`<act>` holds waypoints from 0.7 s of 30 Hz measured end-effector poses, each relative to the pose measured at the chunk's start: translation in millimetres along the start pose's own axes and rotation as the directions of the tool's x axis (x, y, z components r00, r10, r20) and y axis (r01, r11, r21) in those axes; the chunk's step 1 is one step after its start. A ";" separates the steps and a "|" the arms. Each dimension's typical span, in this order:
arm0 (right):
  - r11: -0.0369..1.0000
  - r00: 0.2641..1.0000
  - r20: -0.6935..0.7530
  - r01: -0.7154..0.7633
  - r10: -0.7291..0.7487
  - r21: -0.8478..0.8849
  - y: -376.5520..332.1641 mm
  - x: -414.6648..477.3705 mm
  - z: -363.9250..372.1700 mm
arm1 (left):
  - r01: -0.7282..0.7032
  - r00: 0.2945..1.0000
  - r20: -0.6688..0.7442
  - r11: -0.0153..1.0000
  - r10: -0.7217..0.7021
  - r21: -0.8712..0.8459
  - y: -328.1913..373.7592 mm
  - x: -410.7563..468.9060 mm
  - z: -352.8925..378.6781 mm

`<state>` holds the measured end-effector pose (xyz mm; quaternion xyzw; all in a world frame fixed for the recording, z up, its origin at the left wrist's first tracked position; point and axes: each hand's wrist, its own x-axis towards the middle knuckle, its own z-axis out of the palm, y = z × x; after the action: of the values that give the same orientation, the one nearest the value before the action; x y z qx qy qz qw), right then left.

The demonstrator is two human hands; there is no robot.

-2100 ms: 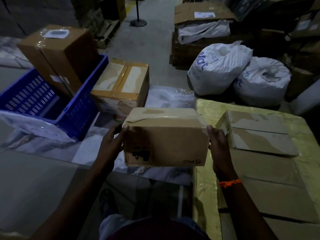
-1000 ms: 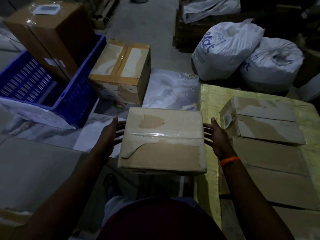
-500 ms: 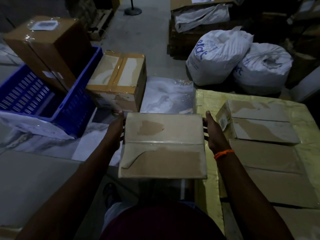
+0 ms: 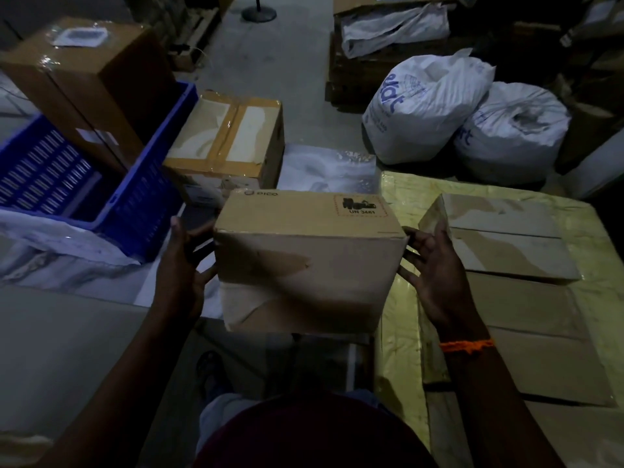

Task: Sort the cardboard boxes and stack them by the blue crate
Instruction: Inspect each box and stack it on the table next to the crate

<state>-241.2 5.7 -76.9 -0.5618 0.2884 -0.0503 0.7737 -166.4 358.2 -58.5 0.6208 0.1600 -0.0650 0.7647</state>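
Left grip (image 4: 182, 265) and right grip (image 4: 435, 268) carry a cardboard box (image 4: 307, 258)
Both are wide open, spread fingers pressed flat on its opposite sides; it hangs above the floor, near a taped box (image 4: 229, 143) just beside the blue crate (image 4: 141, 197)

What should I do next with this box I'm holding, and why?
Probably carry the held box forward-left onto the taped box beside the blue crate: the left hand and right hand press its sides, and that top looks bare.
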 end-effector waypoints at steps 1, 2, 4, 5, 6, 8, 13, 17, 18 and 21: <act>1.000 1.000 0.014 0.004 -0.005 0.007 1.2 -1.0 1.3 | -0.013 1.000 -0.005 1.000 0.013 -0.013 -3.3 -1.1 -3.6; 1.000 1.000 0.028 0.010 -0.010 0.015 1.8 -1.7 4.0 | -0.021 1.000 -0.008 0.999 0.020 -0.024 -6.6 -2.0 -6.4; 1.000 0.999 0.042 0.026 -0.026 0.013 4.1 -1.9 8.9 | -0.023 1.000 -0.009 0.999 0.023 -0.043 -13.7 -4.4 -11.2; 0.999 0.998 0.049 0.038 -0.038 0.007 5.6 -2.2 11.0 | -0.020 1.000 -0.010 0.999 0.020 -0.047 -16.7 -6.5 -12.6; 0.999 0.998 0.050 0.048 -0.048 0.001 7.2 -2.8 12.2 | -0.009 1.000 -0.022 0.999 0.008 -0.050 -19.2 -8.7 -13.9; 0.998 0.998 0.040 0.058 -0.058 -0.005 11.4 -3.9 10.8 | 0.025 0.998 -0.064 0.998 -0.029 -0.062 -22.6 -12.7 -15.0; 0.994 0.996 -0.038 0.082 -0.084 -0.071 29.2 -9.1 1.4 | 0.059 0.997 -0.044 0.998 -0.058 0.036 -31.0 -20.3 -24.2; 0.977 0.984 -0.059 0.156 -0.166 -0.148 40.8 -19.3 1.0 | 0.022 0.999 -0.027 0.985 -0.017 0.170 -43.0 -22.8 -28.9; 0.973 0.982 -0.068 0.166 -0.179 -0.163 43.0 -20.1 1.2 | 0.012 1.000 -0.021 0.981 -0.009 0.192 -44.5 -22.9 -28.7; 0.959 0.976 -0.084 0.178 -0.200 -0.220 49.4 -16.8 -1.6 | 0.013 1.000 0.008 0.977 -0.015 0.215 -44.6 -16.0 -29.5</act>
<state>-268.0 29.1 -115.1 -0.6622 0.2777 -0.1228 0.6851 -199.6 375.3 -100.0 0.6984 0.1526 -0.0902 0.6934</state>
